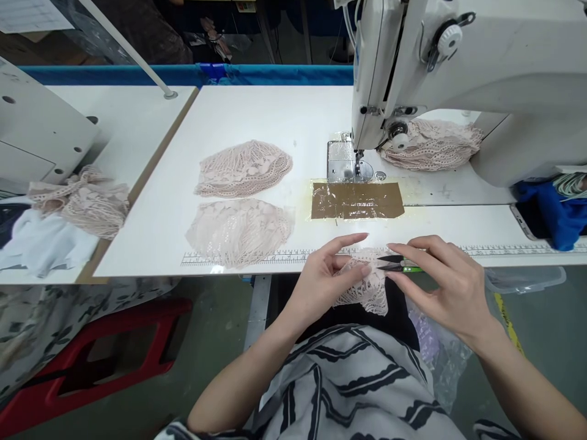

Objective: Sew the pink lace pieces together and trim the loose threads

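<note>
Between the thumb and fingers of my left hand [328, 275] is a piece of pale pink lace [373, 293], which hangs over the table's front edge toward my lap. My right hand [447, 284] grips green-handled thread snips [406, 266], their dark blades pointing left at the lace. Whether the blade tips touch the lace I cannot tell. To the left of my hands, two pale pink lace pieces [245, 168] lie one behind the other on the white table, the nearer one [238, 232] partly over a printed ruler strip [298, 255].
A white sewing machine [504, 67] stands behind my hands, with brown tape [358, 200] before its needle plate [339, 168]. More lace [435, 145] lies under its arm. At right are a phone [527, 223] and blue cloth [562, 214]. A red stool [105, 354] stands lower left.
</note>
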Demonstrator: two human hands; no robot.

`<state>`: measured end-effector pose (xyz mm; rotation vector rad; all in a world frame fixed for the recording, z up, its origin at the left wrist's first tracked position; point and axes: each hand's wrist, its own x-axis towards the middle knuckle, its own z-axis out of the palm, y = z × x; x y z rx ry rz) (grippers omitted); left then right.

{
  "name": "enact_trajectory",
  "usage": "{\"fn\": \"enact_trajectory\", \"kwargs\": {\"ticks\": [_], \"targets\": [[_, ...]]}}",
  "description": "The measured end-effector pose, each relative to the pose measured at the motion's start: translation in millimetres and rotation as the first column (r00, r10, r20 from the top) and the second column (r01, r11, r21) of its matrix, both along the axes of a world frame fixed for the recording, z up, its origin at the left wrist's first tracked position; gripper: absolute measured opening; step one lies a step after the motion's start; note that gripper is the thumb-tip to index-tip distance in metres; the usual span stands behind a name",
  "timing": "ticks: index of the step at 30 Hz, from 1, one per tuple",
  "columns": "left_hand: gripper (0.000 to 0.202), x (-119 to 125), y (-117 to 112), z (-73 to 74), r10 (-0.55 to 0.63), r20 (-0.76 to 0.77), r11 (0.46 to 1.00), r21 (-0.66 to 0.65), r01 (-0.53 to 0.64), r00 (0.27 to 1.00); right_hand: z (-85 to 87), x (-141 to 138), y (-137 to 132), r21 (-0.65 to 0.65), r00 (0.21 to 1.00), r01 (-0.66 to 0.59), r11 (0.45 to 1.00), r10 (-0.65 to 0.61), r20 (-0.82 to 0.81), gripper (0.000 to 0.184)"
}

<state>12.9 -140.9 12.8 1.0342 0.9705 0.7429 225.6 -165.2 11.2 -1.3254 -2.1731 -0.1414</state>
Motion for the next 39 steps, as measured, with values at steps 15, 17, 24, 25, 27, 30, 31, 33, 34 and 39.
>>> {"fn": "enact_trajectory", "kwargs": {"ticks": [15,17,24,25,27,30,31,33,34,39], "targets": [[0.049,0.7,-0.9,3.8,0.029,-0.065,0.998,0.054,-0.025,0.997,-0.5,1.3,-1.8,0.098,0.993,0.014,0.995,-0.026,0.116,0.031],[0.049,0.9,-0.9,3.4,0.031,-0.062,0.998,0.053,-0.027,0.998,-0.4,1.7,-2.6,0.099,0.994,0.014,0.995,-0.025,0.11,0.031],[0.049,1.1,-0.6,5.5,0.029,-0.056,0.999,0.037,-0.027,0.998,1.5,2.2,-6.4,0.105,0.994,-0.012,0.994,0.001,0.105,0.03],[0.049,1.3,-0.7,6.1,0.031,-0.053,0.999,0.034,-0.03,0.998,2.1,2.0,-6.6,0.109,0.994,-0.015,0.994,0.003,0.108,0.03],[0.049,1.9,-0.9,7.1,0.034,-0.046,0.999,0.03,-0.032,0.998,3.2,1.6,-6.8,0.112,0.994,-0.019,0.994,0.006,0.112,0.028],[0.049,2.7,-1.2,7.8,0.035,-0.04,0.999,0.029,-0.034,0.999,3.9,1.5,-6.4,0.118,0.993,-0.021,0.993,0.007,0.121,0.027],[0.049,2.7,-1.2,7.9,0.035,-0.04,0.999,0.027,-0.034,0.999,3.9,1.6,-6.4,0.122,0.992,-0.021,0.992,0.006,0.125,0.027],[0.049,2.6,-1.1,7.5,0.032,-0.039,0.999,0.025,-0.032,0.999,3.6,2.0,-6.3,0.13,0.991,-0.021,0.991,0.004,0.135,0.028],[0.049,2.4,-1.0,7.1,0.031,-0.038,0.999,0.024,-0.03,0.999,3.4,2.2,-6.4,0.132,0.99,-0.022,0.991,0.003,0.139,0.028],[0.049,1.0,0.0,4.5,0.012,-0.022,1.0,0.012,-0.012,1.0,2.3,2.3,-6.7,0.133,0.989,-0.019,0.991,-0.001,0.145,0.031]]}}
